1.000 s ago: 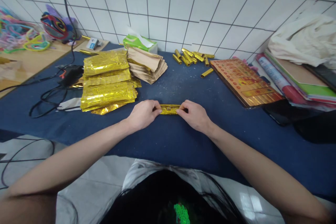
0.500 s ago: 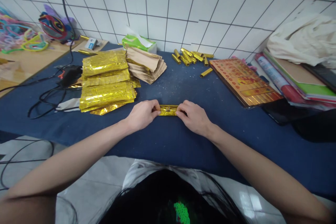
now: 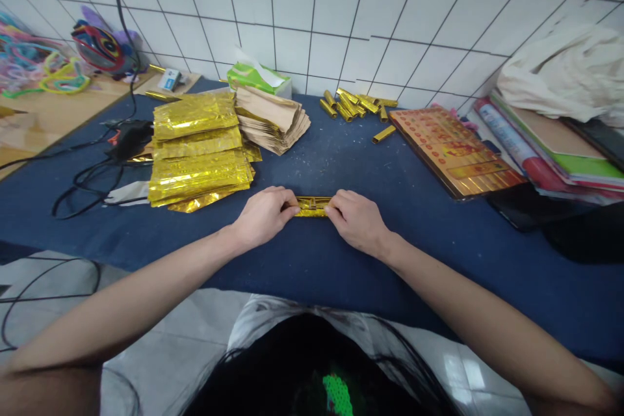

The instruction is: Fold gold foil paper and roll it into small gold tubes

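A narrow strip of folded gold foil paper (image 3: 312, 208) lies crosswise in front of me on the dark blue cloth (image 3: 312, 266). My left hand (image 3: 268, 213) pinches its left end between thumb and fingers. At the right end, my right hand (image 3: 358, 220) grips it the same way. The strip's middle shows between the hands, with a fold or slit along it; its ends are hidden by my fingers. To the left is a stack of gold foil sheets (image 3: 199, 172), with a pile of brown paper (image 3: 273, 118) beside it.
Several rolled gold tubes (image 3: 347, 104) lie by the tiled wall, near a green tissue pack (image 3: 258, 78). On the right are an orange printed packet (image 3: 453, 149), books (image 3: 560, 143) and a white cloth (image 3: 565, 75). Black cables (image 3: 90, 175) and an adapter (image 3: 130, 140) sit at left.
Both hands keep their hold on the gold foil strip. Along its middle, the upper layer looks slightly more parted than before. Otherwise nothing has visibly moved.
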`<state>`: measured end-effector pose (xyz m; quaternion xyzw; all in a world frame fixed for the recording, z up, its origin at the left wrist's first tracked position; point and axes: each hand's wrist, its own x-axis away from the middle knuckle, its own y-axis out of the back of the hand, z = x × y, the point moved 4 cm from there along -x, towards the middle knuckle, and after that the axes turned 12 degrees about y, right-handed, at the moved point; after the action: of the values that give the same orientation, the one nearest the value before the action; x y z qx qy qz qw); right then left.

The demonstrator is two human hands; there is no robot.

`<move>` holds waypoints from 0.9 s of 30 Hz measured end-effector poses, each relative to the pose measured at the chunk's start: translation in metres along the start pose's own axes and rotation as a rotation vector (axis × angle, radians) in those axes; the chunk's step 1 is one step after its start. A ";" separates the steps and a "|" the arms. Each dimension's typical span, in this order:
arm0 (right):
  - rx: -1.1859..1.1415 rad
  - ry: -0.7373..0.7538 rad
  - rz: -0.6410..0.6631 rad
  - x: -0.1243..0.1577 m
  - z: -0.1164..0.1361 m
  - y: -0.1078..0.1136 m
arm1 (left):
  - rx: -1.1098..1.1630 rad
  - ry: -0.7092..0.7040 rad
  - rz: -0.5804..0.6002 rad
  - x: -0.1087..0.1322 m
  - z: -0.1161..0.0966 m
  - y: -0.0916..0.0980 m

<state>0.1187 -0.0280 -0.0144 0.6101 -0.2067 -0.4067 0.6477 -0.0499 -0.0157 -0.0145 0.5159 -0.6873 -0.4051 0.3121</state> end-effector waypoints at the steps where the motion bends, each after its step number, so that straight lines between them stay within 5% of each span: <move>1: 0.012 -0.023 0.016 0.000 0.000 0.001 | -0.009 0.005 0.001 0.000 -0.001 0.000; 17: 0.054 -0.238 0.010 0.001 -0.001 0.001 | -0.163 0.055 -0.048 0.006 -0.006 0.002; 23: 0.177 -0.045 -0.089 0.002 0.008 0.002 | -0.295 -0.086 -0.202 0.012 -0.012 0.004; 27: 0.218 0.054 -0.090 0.002 0.010 0.001 | -0.350 -0.207 -0.175 0.013 -0.016 0.000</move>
<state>0.1120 -0.0358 -0.0122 0.6964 -0.2047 -0.3940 0.5638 -0.0401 -0.0314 -0.0067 0.4673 -0.5876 -0.5943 0.2885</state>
